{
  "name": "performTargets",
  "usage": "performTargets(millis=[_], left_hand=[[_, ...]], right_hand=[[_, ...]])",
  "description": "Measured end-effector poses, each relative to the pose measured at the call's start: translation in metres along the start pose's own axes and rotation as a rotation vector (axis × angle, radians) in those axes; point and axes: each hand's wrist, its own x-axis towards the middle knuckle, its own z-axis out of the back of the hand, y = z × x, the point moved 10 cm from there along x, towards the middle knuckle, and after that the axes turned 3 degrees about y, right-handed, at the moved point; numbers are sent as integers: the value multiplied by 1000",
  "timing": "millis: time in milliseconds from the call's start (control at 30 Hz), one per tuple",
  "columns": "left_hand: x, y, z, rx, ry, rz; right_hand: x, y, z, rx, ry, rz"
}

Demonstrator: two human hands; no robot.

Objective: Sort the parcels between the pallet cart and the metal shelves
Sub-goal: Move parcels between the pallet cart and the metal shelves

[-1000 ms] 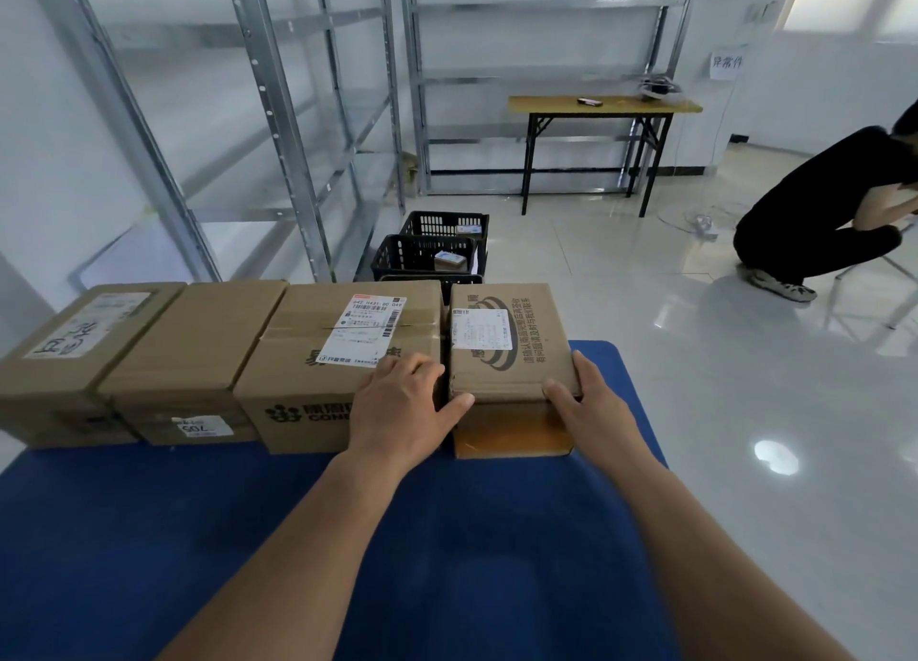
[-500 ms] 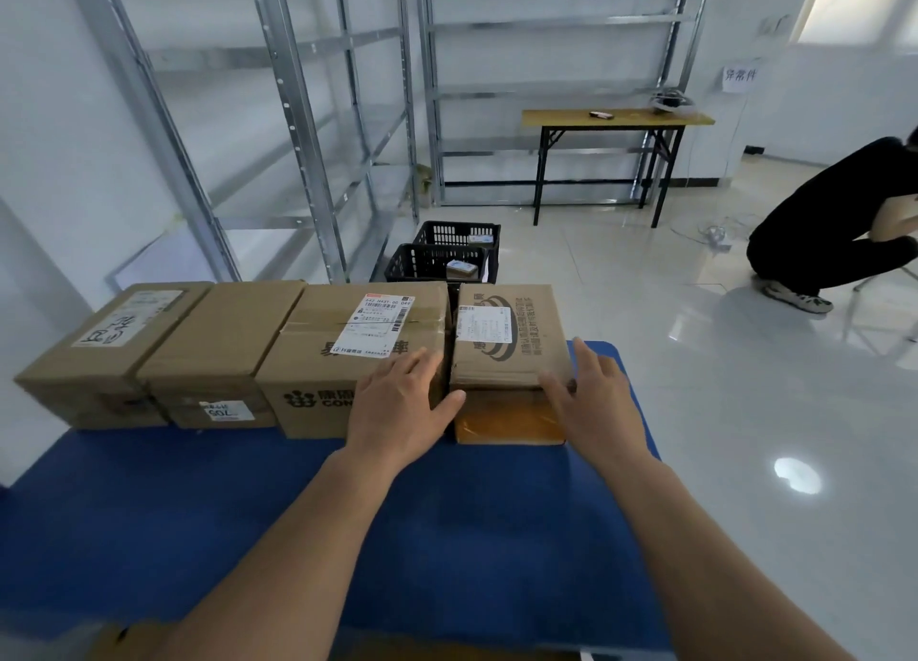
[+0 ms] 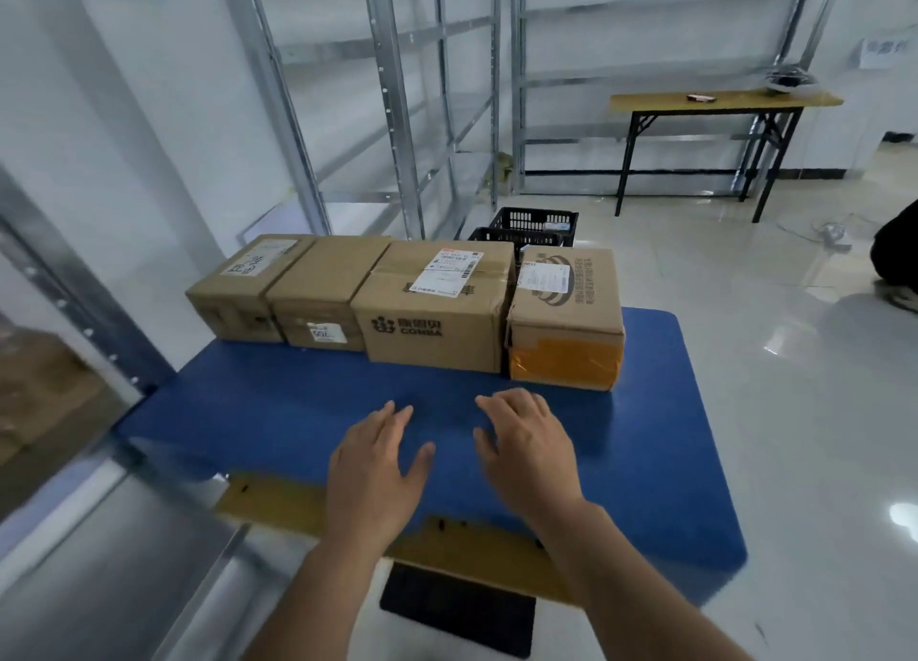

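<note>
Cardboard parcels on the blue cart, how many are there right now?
4, in one row along the cart's far edge: far-left box, second box, large box, orange-taped box at right.

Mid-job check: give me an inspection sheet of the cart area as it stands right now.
Surface: blue cart deck, near half bare.
Job's things: four cardboard boxes in a row at the far edge: leftmost box, second box, large labelled box, and an orange-taped box at the right end.
Clutter: black crates on the floor behind the row.
Grippers: left hand and right hand open, flat over the deck, holding nothing.
Cables: nothing seen.
Surroundings: metal shelves on the left and behind, a table at the back wall, a person crouching at the right edge.
</note>
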Motion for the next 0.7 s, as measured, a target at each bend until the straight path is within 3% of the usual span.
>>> performTargets(millis=[433, 700], left_hand=[[-93, 122, 74, 34, -163, 256], [-170, 231, 143, 139, -258, 450]], right_hand=[[-17, 155, -68, 34, 175, 314], [-42, 302, -107, 69, 170, 515]])
